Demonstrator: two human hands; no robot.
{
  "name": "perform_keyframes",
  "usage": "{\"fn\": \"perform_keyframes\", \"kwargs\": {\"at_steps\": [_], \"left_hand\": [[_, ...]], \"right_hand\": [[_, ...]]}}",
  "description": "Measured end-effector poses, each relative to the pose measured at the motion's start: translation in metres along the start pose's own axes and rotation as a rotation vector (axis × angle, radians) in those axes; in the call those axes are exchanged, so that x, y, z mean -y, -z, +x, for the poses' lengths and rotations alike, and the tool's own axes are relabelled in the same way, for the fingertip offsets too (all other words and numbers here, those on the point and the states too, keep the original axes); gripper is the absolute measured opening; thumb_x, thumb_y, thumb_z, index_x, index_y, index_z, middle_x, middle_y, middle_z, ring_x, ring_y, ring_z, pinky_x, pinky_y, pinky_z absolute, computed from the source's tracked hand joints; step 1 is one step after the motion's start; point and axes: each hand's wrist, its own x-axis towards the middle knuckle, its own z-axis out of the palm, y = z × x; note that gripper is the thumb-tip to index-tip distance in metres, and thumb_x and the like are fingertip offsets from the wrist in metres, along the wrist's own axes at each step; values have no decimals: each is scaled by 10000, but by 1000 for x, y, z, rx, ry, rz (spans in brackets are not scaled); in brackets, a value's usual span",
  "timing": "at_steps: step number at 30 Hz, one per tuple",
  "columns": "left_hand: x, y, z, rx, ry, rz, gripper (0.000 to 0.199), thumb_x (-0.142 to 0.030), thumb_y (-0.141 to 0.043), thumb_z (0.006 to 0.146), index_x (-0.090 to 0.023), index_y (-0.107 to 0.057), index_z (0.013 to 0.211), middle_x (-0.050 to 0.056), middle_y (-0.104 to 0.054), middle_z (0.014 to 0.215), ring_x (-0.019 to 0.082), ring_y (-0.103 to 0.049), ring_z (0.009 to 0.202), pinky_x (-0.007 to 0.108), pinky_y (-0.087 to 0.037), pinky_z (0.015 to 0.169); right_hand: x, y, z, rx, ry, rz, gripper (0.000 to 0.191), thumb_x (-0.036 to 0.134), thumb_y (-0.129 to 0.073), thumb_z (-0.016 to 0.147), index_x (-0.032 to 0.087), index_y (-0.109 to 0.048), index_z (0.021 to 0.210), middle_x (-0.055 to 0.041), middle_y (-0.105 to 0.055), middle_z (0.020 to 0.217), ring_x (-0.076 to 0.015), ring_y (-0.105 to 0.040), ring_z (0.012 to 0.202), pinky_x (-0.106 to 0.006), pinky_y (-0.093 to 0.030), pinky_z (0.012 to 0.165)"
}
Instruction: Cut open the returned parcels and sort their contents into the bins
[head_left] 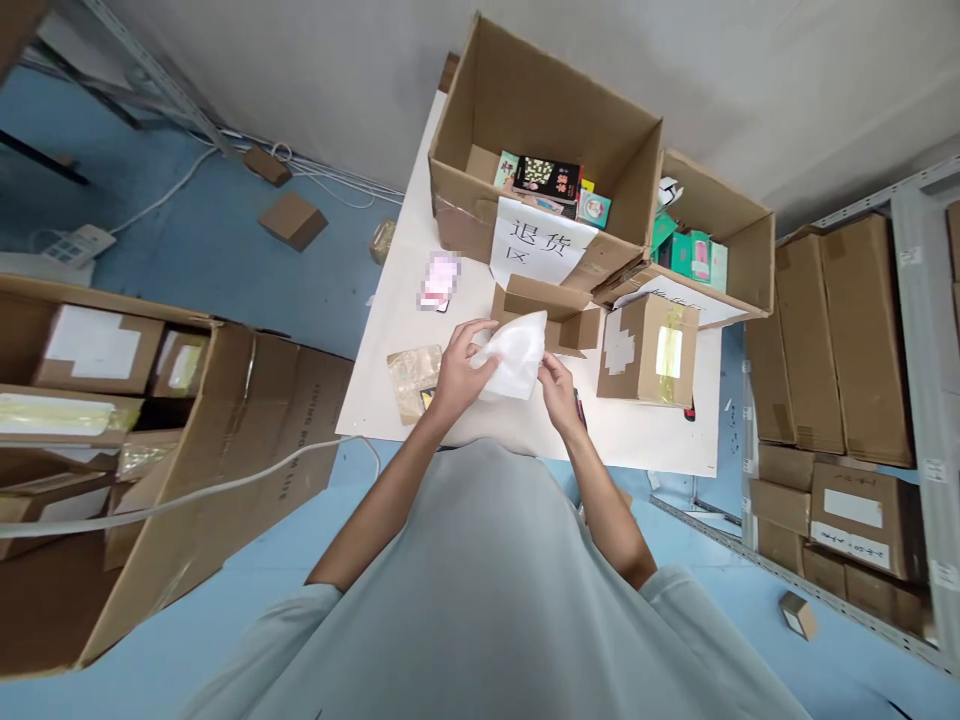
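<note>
A white, thin, crumpled sheet or bag [516, 355] is held up between my hands over the front part of the white table [367, 385]. My left hand [463, 372] grips its left side between thumb and fingers. On the right edge, my right hand [556, 388] pinches it with closed fingertips. Just behind the white sheet stands a small open cardboard box [551, 300], its front partly hidden. Left of my left hand lies a flat brownish plastic package [409, 375]. A dark and red object, partly covered by my right hand, lies beside it.
Two large open boxes [469, 215] [754, 250] with small goods stand at the back. A taped box [649, 350] is at right, a blurred phone-like item [439, 282] at left. Shelves [911, 300] flank the right; a large carton [217, 410] stands left.
</note>
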Motion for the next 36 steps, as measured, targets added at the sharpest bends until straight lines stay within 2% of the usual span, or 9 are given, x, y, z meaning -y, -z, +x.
{"fn": "perform_keyframes", "kwargs": {"at_steps": [4, 7, 9, 14, 19, 24, 28, 32, 36], "left_hand": [[-20, -28, 24, 39, -118, 85, 449, -248, -700, 962, -265, -701, 1411, 95, -648, 1418, 234, -700, 1240, 320, -617, 996], [-27, -52, 43, 70, -187, 101, 502, -234, -725, 952, -265, -696, 1452, 92, -642, 1356, 222, -710, 1154, 325, -613, 1013], [-31, -63, 56, 80, -243, 125, 452, -227, -703, 961, -243, -726, 1413, 93, -659, 1295, 240, -703, 1189, 345, -598, 1057], [-33, -77, 85, 170, -297, 222, 514, -114, -588, 924, -217, -741, 1403, 91, -695, 1366, 258, -688, 1295, 373, -561, 1152], [-15, -80, 94, 148, -247, 297, 543, -86, -544, 926, -198, -730, 1423, 104, -679, 1448, 269, -654, 1382, 402, -508, 1244], [15, -67, 72, -24, -106, 315, 366, -183, -539, 1023, -195, -785, 1294, 127, -672, 1329, 254, -706, 1198, 383, -603, 1057], [40, -44, 44, -188, 1, 357, 350, -165, -533, 1019, -190, -794, 1252, 130, -651, 1268, 244, -710, 1097, 376, -606, 973], [70, -14, 16, -190, 216, 463, 398, -123, -510, 1014, -190, -757, 1320, 133, -625, 1366, 257, -698, 1210, 396, -575, 1096], [104, 13, -14, -214, 504, 580, 507, -124, -641, 939, -98, -650, 1445, 201, -567, 1485, 362, -539, 1476, 505, -417, 1310]], "right_hand": [[17, 23, 13, -37, 106, 2, 765, 624, -738, 993, 245, -538, 1627, -105, -770, 1293, -245, -757, 1115, -416, -595, 1095], [21, 35, 32, -70, 165, 5, 903, 635, -835, 922, 275, -466, 1663, -134, -697, 1455, -237, -764, 1085, -409, -603, 1076], [21, 44, 50, -82, 177, -14, 804, 636, -820, 929, 280, -536, 1591, -125, -693, 1458, -233, -766, 1064, -391, -616, 1030], [16, 63, 102, -151, 188, -191, 340, 464, -679, 1019, 250, -696, 1282, -57, -776, 1120, -236, -748, 993, -354, -619, 948], [-1, 60, 132, -205, 176, -521, 261, 254, -576, 1042, 213, -710, 1263, -128, -663, 1348, -268, -694, 1147, -376, -568, 1041], [-25, 50, 131, -57, -62, -889, 361, 184, -535, 1065, 201, -661, 1403, -147, -606, 1436, -274, -710, 1113, -377, -548, 1013], [-34, 52, 133, 143, -249, -1009, 418, 146, -642, 1009, 215, -713, 1415, -146, -658, 1450, -276, -721, 1179, -350, -540, 1042], [-30, 57, 135, 222, -279, -1043, 393, 87, -673, 959, 211, -822, 1300, -154, -743, 1332, -291, -713, 1246, -367, -523, 1110], [-18, 64, 114, 105, -171, -1085, 472, 196, -528, 1083, 141, -708, 1516, -238, -665, 1445, -351, -626, 1370, -488, -471, 1205]]}}
